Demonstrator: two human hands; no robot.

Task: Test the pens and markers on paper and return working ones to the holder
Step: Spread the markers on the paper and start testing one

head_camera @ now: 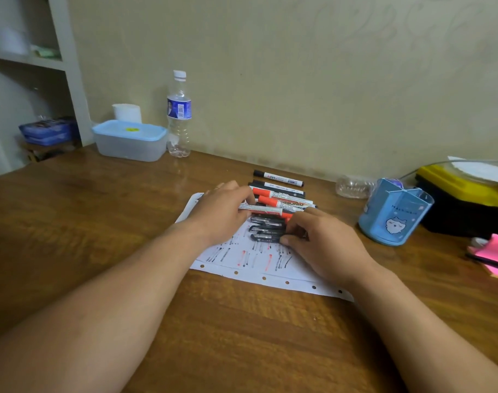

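A white paper sheet [256, 263] with black and red test strokes lies on the wooden table [242, 321]. On its far part lie several whiteboard markers [281, 198], red and black, and several black pens [266, 229] in a row. My left hand [222, 214] lies over the left ends of the markers, its fingers curled round a red marker [266, 210]. My right hand [321, 245] grips the right ends of the black pens. One black marker [279, 177] lies apart at the far side. The blue holder [395, 212] stands at the right, with nothing visible inside.
A clear box with a blue lid [130, 140], a water bottle [179, 114] and a tissue roll [127, 112] stand at the back left. A crushed bottle [352, 186], a yellow and black case [466, 199] and pink sticky notes [497, 255] are at the right.
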